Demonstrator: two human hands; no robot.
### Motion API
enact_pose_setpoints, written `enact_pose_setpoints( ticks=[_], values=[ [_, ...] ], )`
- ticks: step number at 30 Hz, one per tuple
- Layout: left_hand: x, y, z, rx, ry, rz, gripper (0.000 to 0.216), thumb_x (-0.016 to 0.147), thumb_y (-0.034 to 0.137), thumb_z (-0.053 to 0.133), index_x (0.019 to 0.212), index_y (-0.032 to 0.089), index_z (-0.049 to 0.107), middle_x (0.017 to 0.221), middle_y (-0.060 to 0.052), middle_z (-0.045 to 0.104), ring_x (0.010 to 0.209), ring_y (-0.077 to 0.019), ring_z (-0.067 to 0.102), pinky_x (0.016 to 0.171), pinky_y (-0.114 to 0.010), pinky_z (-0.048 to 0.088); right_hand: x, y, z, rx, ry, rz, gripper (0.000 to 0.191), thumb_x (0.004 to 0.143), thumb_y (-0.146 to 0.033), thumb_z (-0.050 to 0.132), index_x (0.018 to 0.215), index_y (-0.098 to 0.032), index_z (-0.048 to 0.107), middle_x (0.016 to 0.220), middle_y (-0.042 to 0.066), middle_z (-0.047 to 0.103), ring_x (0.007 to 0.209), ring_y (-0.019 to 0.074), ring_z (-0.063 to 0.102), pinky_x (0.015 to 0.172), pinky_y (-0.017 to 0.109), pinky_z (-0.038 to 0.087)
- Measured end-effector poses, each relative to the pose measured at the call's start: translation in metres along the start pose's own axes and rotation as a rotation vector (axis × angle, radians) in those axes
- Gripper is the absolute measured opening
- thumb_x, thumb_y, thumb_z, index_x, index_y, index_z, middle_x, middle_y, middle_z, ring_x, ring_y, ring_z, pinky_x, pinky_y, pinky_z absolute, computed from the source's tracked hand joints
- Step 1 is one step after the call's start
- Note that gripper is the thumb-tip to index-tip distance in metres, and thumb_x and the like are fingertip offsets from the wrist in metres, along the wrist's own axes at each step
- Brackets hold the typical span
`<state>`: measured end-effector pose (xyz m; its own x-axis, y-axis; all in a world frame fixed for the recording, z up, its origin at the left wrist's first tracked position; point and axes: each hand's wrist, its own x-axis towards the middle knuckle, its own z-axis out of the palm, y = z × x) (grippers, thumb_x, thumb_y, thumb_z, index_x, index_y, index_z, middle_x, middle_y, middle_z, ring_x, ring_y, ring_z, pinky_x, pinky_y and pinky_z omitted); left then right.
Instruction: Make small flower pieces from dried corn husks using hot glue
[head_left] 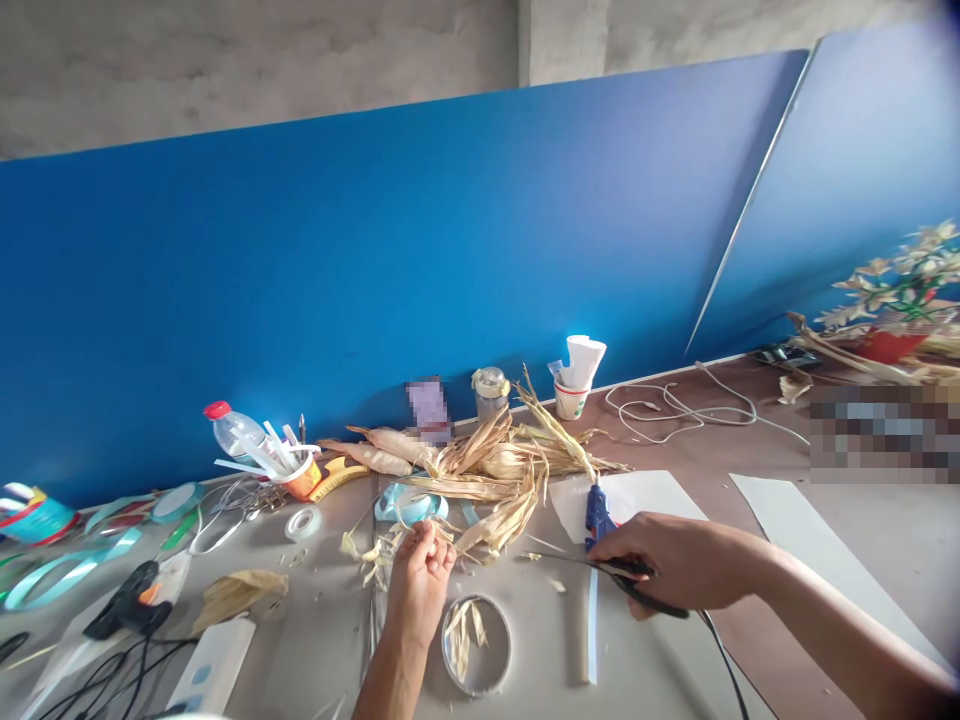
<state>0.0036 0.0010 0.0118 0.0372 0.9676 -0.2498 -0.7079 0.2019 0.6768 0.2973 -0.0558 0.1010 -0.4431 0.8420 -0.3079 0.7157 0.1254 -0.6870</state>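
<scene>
My left hand [424, 570] is closed over the table, its fingertips pinched together. Anything between them is too small to make out. Just beyond it lie dried corn husks [510, 455] in a loose pile, with husk scraps [375, 560] to its left. My right hand [664, 560] grips a pair of black-handled scissors [626, 578], whose thin blades point left toward my left hand. Close behind the scissors lies a blue glue gun [596, 510] on white paper. A round ring-shaped container [508, 650] with husk pieces [466, 628] inside stands between my forearms.
A paper cup [571, 400], a lidded jar [491, 395] and a clear bottle [238, 432] line the blue partition [375, 280]. At the left are a black glue gun [127, 600], a power strip [212, 668], light-blue ribbon [67, 575] and a tape roll [303, 523]. A white cable [682, 412] lies behind right.
</scene>
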Motion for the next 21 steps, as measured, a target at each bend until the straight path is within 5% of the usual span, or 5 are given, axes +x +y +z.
enact_pose_setpoints(
  ticks=[4,8,13,21],
  values=[
    [0.001,0.002,0.000,-0.032,0.015,-0.015,0.025,0.064,0.023,0.075,0.060,0.019,0.052,0.048,0.010,0.038,0.041,-0.0047,0.029,0.050,-0.022,0.038,0.015,-0.016,0.015,0.212,0.090,-0.111,0.029,0.074,-0.023,0.052,0.101,-0.021,0.064,0.076,0.002,0.064,0.061,0.0135,0.053,0.053,0.021,0.038],
    [0.000,0.004,0.000,-0.084,-0.010,-0.046,0.025,0.066,0.020,0.074,0.058,0.017,0.050,0.050,0.009,0.038,0.041,-0.0039,0.031,0.051,-0.022,0.039,0.063,-0.040,0.064,0.115,0.295,-0.165,0.011,0.074,-0.023,0.050,0.078,-0.019,0.059,0.062,-0.002,0.055,0.053,0.0104,0.042,0.051,0.021,0.033],
    [0.002,0.006,-0.004,-0.151,-0.044,-0.075,0.024,0.071,0.017,0.071,0.059,0.014,0.050,0.050,0.009,0.035,0.041,-0.0031,0.032,0.051,-0.021,0.042,0.106,-0.052,0.104,0.067,0.488,-0.239,0.009,0.074,-0.028,0.051,0.076,-0.020,0.050,0.066,-0.003,0.051,0.057,0.0112,0.043,0.057,0.021,0.034],
    [0.002,0.005,-0.005,-0.118,-0.085,-0.053,0.025,0.074,0.021,0.069,0.059,0.014,0.051,0.051,0.008,0.035,0.043,-0.0035,0.034,0.051,-0.022,0.044,0.108,-0.041,0.112,-0.007,0.430,-0.298,0.017,0.073,-0.035,0.054,0.082,-0.021,0.052,0.069,-0.002,0.053,0.060,0.0128,0.049,0.058,0.021,0.036]
  ],
)
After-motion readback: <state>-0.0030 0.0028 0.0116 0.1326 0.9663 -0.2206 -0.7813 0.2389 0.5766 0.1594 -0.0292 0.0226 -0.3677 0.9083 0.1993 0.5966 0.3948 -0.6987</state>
